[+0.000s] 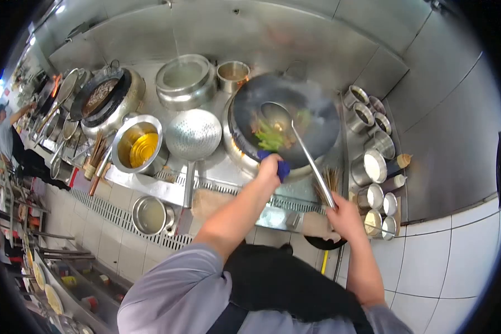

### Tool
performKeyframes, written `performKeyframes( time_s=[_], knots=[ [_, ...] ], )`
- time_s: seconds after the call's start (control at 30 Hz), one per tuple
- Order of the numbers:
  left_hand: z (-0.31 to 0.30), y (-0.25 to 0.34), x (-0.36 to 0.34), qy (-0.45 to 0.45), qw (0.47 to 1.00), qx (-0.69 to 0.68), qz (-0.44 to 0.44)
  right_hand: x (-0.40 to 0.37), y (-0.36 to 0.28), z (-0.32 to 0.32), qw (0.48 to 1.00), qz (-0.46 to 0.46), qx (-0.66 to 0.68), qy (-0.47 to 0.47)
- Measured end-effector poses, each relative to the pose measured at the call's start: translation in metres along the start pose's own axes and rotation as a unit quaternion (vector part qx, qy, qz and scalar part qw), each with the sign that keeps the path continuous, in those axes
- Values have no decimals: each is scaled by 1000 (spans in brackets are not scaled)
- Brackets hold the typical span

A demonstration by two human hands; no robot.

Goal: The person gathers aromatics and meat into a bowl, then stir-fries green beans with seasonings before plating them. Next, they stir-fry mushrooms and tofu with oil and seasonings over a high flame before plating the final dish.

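Observation:
My left hand (269,168) is closed on a bunched blue cloth (283,168) at the near rim of a large dark wok (324,125). Whether its fingers also grip the wok's edge under the cloth is hidden. In my right hand (345,216) is the handle of a long metal ladle (312,157), its bowl down inside the wok. Green vegetable pieces (269,137) lie near the ladle's bowl, among browner food that is blurred. The wok sits over a round metal burner ring (232,149).
Left of the wok are a perforated strainer (193,133), a pot of yellow oil (136,131) and a lidded pot (185,83). Several seasoning containers (376,167) line the right side. Another wok (97,103) stands further left, and a person (14,133) works beyond it.

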State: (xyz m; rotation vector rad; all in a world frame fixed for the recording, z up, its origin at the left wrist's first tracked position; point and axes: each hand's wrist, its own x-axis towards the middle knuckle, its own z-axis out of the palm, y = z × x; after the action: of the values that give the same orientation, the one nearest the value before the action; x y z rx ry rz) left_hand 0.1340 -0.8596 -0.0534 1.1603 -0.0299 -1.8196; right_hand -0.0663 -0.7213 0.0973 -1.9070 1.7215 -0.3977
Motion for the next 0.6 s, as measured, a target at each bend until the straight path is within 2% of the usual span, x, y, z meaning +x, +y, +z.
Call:
performKeyframes(
  time_s=[0.07,0.1,0.13,0.2,0.23,0.27,0.33,0.4,0.43,0.47,0.53,0.6],
  knots=[
    [13,-11,-48,-47,983,-134,112,-11,2,-13,998,58,17,-18],
    [25,-9,-70,-11,976,-140,169,-12,27,-7,1000,24,4,4],
    [10,-14,-43,-1,994,-92,54,-20,12,-16,999,44,-12,12],
    [6,-7,-25,-13,997,-72,10,-27,-27,-41,994,92,-49,-21],
    [7,-7,-50,-24,997,-67,14,-35,-32,-52,995,77,-55,-26],
    [13,-4,-91,-26,997,-71,18,-39,2,-50,996,-40,-75,40],
    [7,-10,-116,-13,998,-54,13,-41,12,-67,997,7,-76,-21],
    [19,6,-127,-11,999,-52,-4,-24,12,-69,992,-9,-120,-42],
    [20,11,-111,-13,998,-55,-20,-10,13,-64,988,-50,-145,-29],
    [12,9,-88,-36,998,-55,-11,6,22,-54,984,-48,-169,-30],
    [0,-10,-81,-12,998,-52,20,28,29,-28,971,-20,-236,15],
    [-37,-42,-77,-34,999,-8,38,28,26,-16,963,-20,-261,67]
  ],
)
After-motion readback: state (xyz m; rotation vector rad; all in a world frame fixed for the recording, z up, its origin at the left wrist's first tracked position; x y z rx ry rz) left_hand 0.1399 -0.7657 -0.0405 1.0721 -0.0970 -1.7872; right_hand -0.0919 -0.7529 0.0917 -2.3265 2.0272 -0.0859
